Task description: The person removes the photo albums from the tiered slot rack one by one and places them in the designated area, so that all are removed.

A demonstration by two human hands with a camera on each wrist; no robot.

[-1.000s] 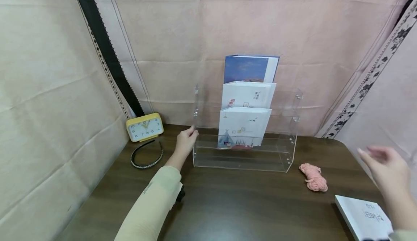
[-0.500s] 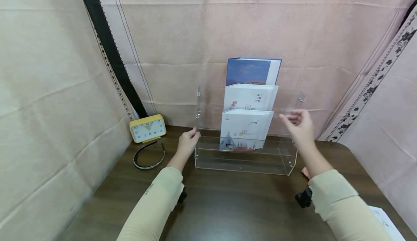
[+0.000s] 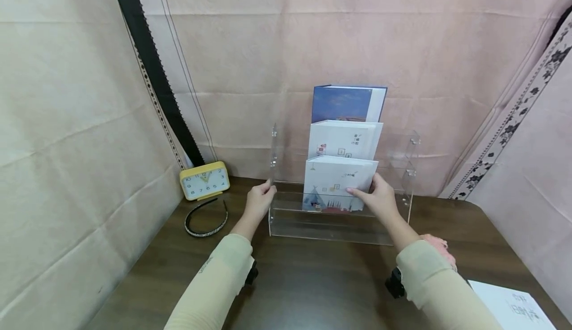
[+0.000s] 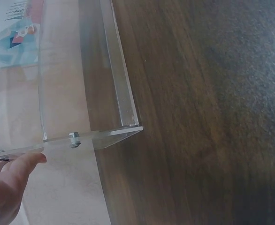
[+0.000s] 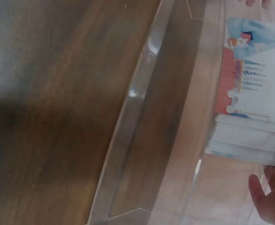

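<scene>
A clear acrylic book rack (image 3: 330, 231) stands on the dark wooden table. My left hand (image 3: 259, 201) grips its left side panel; in the left wrist view the thumb (image 4: 32, 161) lies along the panel edge. Upright in the rack's front tier is a white picture book (image 3: 332, 178) with a tent printed low on its cover. My right hand (image 3: 377, 198) is at this book's right edge, thumb in front of the cover. In the right wrist view a gap shows between the thumb (image 5: 255, 190) and fingers, just beside the book's edge.
Behind, a second white book (image 3: 341, 139) and a blue book (image 3: 344, 104) stand in the higher tiers. Left of the rack are a yellow clock (image 3: 205, 181) and a headband (image 3: 205, 233). Pink yarn (image 3: 442, 248) and another white book (image 3: 514, 305) lie at right.
My right hand has come in from the far right, over the rack's right side, to the front book. The left hand stays on the rack.
</scene>
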